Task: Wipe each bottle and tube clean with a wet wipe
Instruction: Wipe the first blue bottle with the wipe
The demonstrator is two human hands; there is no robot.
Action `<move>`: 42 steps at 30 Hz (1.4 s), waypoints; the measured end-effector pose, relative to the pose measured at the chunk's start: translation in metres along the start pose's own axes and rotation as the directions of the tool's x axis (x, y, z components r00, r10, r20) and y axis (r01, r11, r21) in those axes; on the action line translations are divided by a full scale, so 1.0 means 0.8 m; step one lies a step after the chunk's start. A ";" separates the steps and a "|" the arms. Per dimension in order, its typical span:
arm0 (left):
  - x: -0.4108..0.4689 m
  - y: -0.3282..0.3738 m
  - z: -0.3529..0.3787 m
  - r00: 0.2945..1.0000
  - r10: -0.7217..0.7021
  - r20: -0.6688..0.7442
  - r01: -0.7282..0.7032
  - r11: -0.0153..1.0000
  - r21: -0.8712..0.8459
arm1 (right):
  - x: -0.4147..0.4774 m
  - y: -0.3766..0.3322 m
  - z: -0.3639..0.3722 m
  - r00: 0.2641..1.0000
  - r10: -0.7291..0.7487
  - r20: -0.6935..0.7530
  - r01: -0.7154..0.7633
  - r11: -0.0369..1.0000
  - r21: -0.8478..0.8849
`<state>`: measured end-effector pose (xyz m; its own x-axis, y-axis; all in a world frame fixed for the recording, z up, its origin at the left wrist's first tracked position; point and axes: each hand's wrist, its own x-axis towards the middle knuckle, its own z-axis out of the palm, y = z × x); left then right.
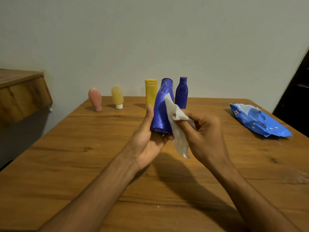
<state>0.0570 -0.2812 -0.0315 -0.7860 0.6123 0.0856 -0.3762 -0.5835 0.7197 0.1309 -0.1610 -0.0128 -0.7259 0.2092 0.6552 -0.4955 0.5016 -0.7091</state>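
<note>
Two bare forearms reach in over a wooden table (83, 164), its planks brown, grained and knotted, with seams running across.

The left hand (147, 139) cradles the large blue bottle (161, 111). The base sits in the palm and the thumb lies straight up the left side. The bottle is glossy plastic, wide at the bottom and tapering to a narrower flat cap, tilted slightly and held above the tabletop.

The right hand (205, 133) pinches one white wet wipe (175, 118), a thin, crumpled sheet. The wipe's upper part lies against the bottle's right side and a loose tail hangs below the fingers.

To the right lies one blue wipes pack (257, 121), soft, crinkled film with white print, flat on the wood.

Near the far edge stand four more containers in a row:
- A small blue bottle (181, 92), waisted and shiny, is just behind the held one.
- A yellow tube (150, 92) is flat-sided and square-topped.
- A pale yellow tube (117, 97) is rounded and stands on a white cap.
- A pink tube (95, 98) is rounded and stands on its own pink cap.

That makes two bottles and three tubes.

Behind them is a plain matte wall (150, 39). A wooden cabinet corner (21, 91) shows at the left and a dark door (296, 91) at the right.
</note>
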 end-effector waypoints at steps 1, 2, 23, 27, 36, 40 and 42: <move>0.000 -0.001 0.001 1.000 0.000 -0.007 0.000 1.000 -0.002 | -0.001 0.002 0.001 1.000 0.004 0.001 -0.004 1.000 -0.008; 0.000 -0.002 0.001 1.000 -0.001 -0.016 0.001 1.000 -0.004 | -0.001 0.004 0.002 1.000 0.010 0.001 -0.010 1.000 -0.022; -0.008 -0.006 0.007 0.998 -0.054 -0.044 0.049 0.992 -0.115 | -0.004 0.006 0.011 0.989 -0.142 0.039 0.146 0.980 -0.134; -0.009 -0.010 0.008 0.997 -0.071 -0.042 0.063 0.982 -0.181 | -0.006 0.013 0.011 0.966 -0.255 0.034 0.256 0.941 -0.220; -0.014 -0.011 0.009 0.992 -0.109 -0.056 0.087 0.950 -0.299 | -0.015 0.016 0.018 0.895 -0.384 0.227 0.443 0.821 -0.359; -0.012 -0.012 0.010 0.997 -0.069 -0.046 0.056 0.970 -0.236 | -0.009 0.021 0.012 0.898 -0.376 0.228 0.436 0.830 -0.349; -0.014 -0.013 0.013 0.995 -0.094 -0.040 0.085 0.977 -0.197 | -0.007 0.020 0.008 0.903 -0.382 0.198 0.430 0.812 -0.395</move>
<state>0.0745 -0.2763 -0.0330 -0.7661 0.6427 -0.0102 -0.5304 -0.6231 0.5748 0.1235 -0.1595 -0.0296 -0.5602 -0.1689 0.8109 -0.5259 0.8289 -0.1907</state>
